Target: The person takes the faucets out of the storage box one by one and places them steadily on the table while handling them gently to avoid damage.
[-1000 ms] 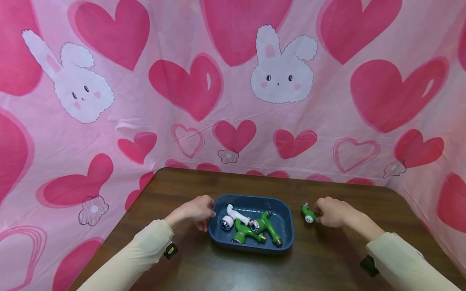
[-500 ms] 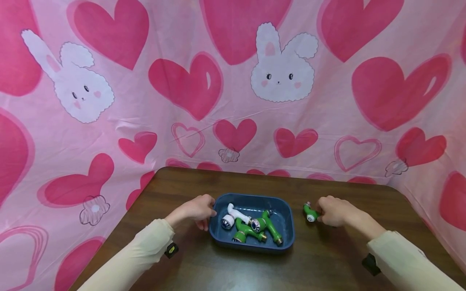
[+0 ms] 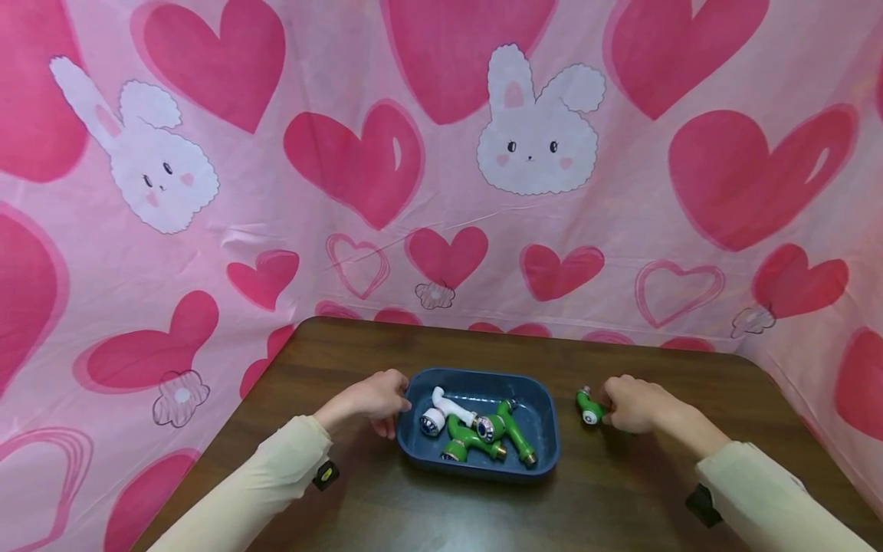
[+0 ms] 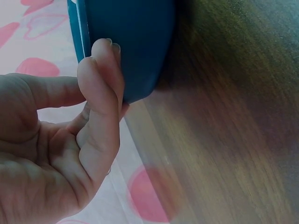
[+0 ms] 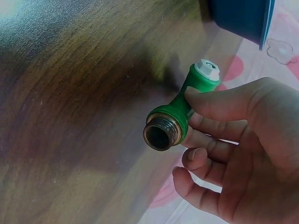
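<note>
On the brown table, my left hand point(image 3: 375, 400) holds the left rim of a dark blue plastic basin point(image 3: 476, 469); in the left wrist view its curled fingers point(image 4: 103, 112) lie at the basin's outer wall. Inside the basin are a white faucet point(image 3: 454, 409) and two green faucets, one point(image 3: 464, 440) in the middle and another point(image 3: 516, 438) to its right, all with metal fittings. To the right of the basin, my right hand point(image 3: 636, 404) pinches a green faucet point(image 5: 176, 108) between thumb and fingers. Its threaded metal end and white cap show in the right wrist view.
The wooden table point(image 3: 386, 510) has rounded far corners. A pink cloth point(image 3: 441, 192) printed with hearts and rabbits hangs behind it and along both sides. Dark wrist devices sit below both sleeves point(image 3: 276, 468).
</note>
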Demonstrator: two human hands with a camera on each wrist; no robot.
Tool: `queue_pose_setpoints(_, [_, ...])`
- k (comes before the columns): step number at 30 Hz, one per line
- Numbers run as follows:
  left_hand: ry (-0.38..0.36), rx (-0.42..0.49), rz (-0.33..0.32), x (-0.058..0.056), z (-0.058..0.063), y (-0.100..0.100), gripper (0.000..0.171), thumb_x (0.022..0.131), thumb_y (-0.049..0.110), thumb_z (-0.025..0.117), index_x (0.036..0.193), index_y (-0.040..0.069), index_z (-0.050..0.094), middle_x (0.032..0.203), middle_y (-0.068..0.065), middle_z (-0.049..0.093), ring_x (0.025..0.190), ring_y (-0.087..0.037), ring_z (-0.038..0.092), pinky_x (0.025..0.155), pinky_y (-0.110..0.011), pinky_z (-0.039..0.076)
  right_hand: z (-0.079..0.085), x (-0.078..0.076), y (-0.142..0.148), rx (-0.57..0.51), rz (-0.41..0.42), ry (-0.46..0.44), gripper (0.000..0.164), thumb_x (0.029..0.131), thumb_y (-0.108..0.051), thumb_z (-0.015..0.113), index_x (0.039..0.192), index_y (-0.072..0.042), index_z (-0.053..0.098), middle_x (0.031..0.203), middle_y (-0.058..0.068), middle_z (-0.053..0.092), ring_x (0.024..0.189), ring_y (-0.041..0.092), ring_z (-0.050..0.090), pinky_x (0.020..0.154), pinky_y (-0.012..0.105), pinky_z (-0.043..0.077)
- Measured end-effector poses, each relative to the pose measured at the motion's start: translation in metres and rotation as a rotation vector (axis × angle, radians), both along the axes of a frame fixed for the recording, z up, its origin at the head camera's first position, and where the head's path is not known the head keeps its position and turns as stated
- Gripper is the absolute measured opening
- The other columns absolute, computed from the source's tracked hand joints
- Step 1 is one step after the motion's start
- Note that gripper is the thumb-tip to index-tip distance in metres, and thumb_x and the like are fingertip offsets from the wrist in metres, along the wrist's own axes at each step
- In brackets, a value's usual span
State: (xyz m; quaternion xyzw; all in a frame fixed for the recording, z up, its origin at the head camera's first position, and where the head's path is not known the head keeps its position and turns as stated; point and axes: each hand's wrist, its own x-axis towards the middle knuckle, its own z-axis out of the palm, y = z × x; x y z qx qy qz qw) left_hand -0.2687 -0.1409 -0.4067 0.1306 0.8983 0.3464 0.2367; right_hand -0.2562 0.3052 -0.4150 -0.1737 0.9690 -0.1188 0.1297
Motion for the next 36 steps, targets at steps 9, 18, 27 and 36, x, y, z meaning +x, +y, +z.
queue_pose_setpoints(9, [0.01, -0.002, -0.002, 0.001, -0.0002, -0.0001, 0.029, 0.103, 0.003, 0.065, 0.131, -0.008, 0.06, 0.073, -0.016, 0.069, 0.052, -0.022, 0.069, 0.051, -0.032, 0.061, -0.0023, -0.003, 0.0005, 0.008, 0.003, 0.004, 0.012, 0.091, -0.012, 0.08, 0.094, -0.007, 0.07, 0.079, 0.0, 0.057, 0.07, 0.018, 0.051, 0.061, 0.037, 0.048])
queue_pose_setpoints(18, [0.015, 0.0, -0.014, 0.0006, 0.0023, -0.0007, 0.025, 0.104, 0.002, 0.064, 0.126, -0.008, 0.061, 0.069, -0.013, 0.068, 0.052, -0.022, 0.07, 0.05, -0.032, 0.061, -0.0016, -0.0015, 0.0018, 0.003, -0.005, 0.009, 0.014, 0.091, -0.012, 0.08, 0.095, -0.007, 0.068, 0.08, 0.0, 0.056, 0.07, 0.018, 0.051, 0.06, 0.036, 0.047])
queue_pose_setpoints(27, [0.02, -0.005, 0.003, 0.0025, 0.0011, -0.0001, 0.028, 0.103, 0.003, 0.065, 0.13, -0.008, 0.061, 0.069, -0.014, 0.069, 0.052, -0.022, 0.07, 0.051, -0.032, 0.061, -0.0031, -0.0015, 0.002, 0.009, -0.013, 0.003, 0.014, 0.091, -0.012, 0.08, 0.092, -0.008, 0.066, 0.079, 0.0, 0.055, 0.069, 0.018, 0.051, 0.06, 0.036, 0.045])
queue_pose_setpoints(36, [0.025, 0.002, 0.003, 0.003, 0.0009, -0.0004, 0.026, 0.103, 0.002, 0.065, 0.127, -0.007, 0.062, 0.068, -0.013, 0.068, 0.052, -0.022, 0.069, 0.051, -0.032, 0.061, -0.0053, -0.0007, 0.0026, 0.026, -0.031, -0.009, 0.018, 0.092, -0.014, 0.081, 0.093, -0.008, 0.064, 0.08, 0.002, 0.054, 0.071, 0.019, 0.05, 0.061, 0.036, 0.044])
